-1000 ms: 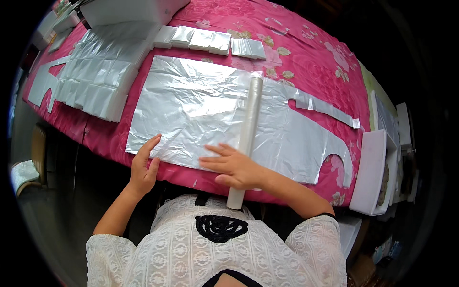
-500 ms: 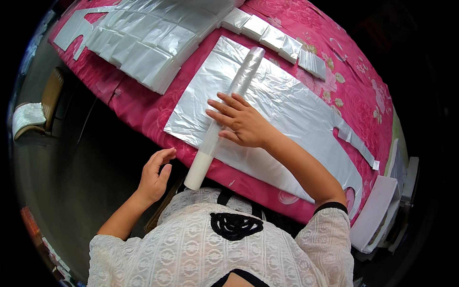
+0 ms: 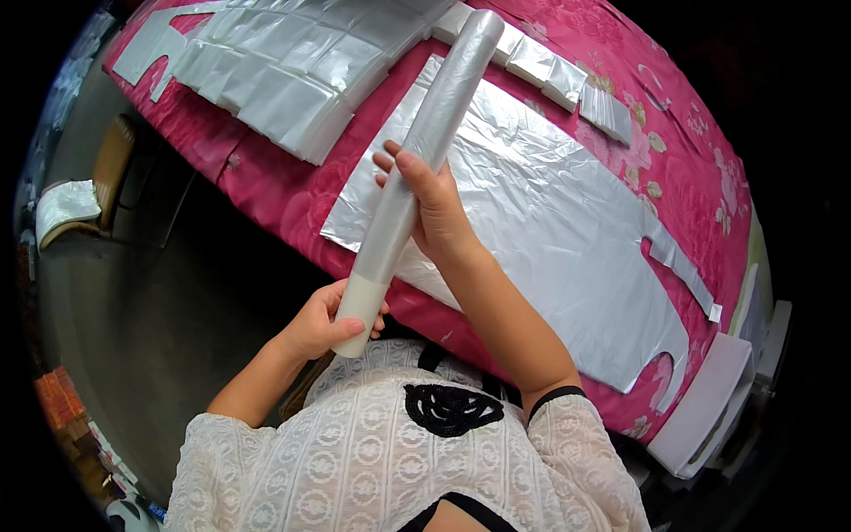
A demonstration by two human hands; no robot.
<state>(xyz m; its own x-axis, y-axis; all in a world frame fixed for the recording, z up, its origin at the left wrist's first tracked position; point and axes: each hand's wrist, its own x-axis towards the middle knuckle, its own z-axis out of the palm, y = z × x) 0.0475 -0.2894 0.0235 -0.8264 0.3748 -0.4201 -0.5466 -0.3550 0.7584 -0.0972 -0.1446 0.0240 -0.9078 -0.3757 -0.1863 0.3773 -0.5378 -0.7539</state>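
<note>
A long pale tube wrapped in translucent plastic film (image 3: 433, 115) slants across the middle, raised above the table, with its bare whitish end toward me. My left hand (image 3: 321, 321) is closed around that near end, the thumb lying on top. Farther up, my right hand (image 3: 434, 211) cradles the tube from beneath, with its fingertips showing on the far side. Below it a stack of flat silvery-white plastic bags (image 3: 550, 204) lies spread out, the handle cut-outs at its right end. The tube hides part of the stack's left portion.
Many folded plastic bags (image 3: 301, 62) are heaped at the back left. Small folded packets (image 3: 560, 82) line the back edge. A pink floral cloth (image 3: 683, 160) covers the table. A white box-like object (image 3: 700, 403) stands at the right, and a wooden chair (image 3: 113, 173) at the left.
The tube has been lifted off the bag stack. My left hand has taken hold of its near end. My right hand has turned from lying on top to holding it from below.
</note>
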